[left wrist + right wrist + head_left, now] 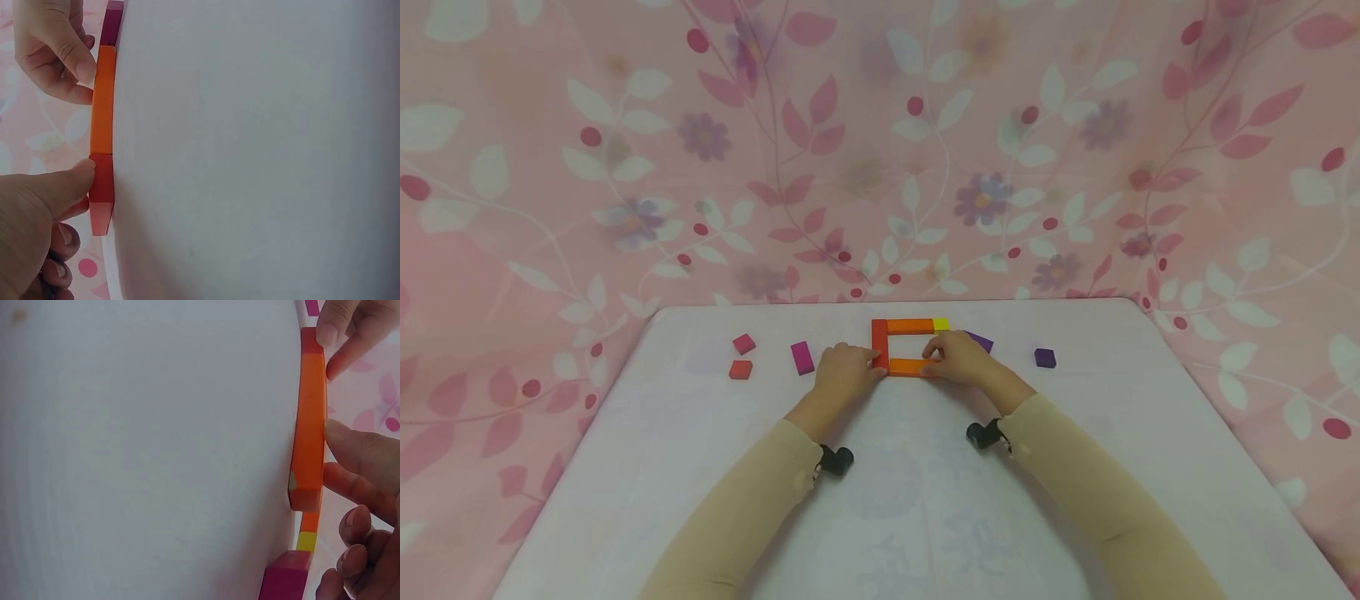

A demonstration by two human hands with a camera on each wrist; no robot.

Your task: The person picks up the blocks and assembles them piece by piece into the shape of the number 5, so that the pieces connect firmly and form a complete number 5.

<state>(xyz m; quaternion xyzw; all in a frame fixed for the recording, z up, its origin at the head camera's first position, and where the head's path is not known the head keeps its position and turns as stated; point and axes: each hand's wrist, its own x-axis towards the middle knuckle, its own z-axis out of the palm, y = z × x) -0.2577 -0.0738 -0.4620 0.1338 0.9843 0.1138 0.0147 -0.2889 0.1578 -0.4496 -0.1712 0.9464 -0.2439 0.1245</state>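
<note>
My left hand [847, 367] grips the near end of a long red block [880, 337], thumb [80, 178] against its edge. Butted against that end is an orange block [906, 367], pinched near its right end by the thumb and forefinger of my right hand [962, 358]. Parallel to it, farther back, runs a second orange block [910, 327] from the red block's far end to a small yellow block [941, 326]. Together these blocks outline a rectangle open on the right. A purple block [980, 341] lies partly hidden behind my right hand.
Left of my left hand lie a magenta block [802, 357], a small pink block [743, 343] and a small orange-red block [741, 369]. Off to the right is a dark purple block [1045, 357]. A floral cloth [880, 167] hangs behind the white table [895, 500].
</note>
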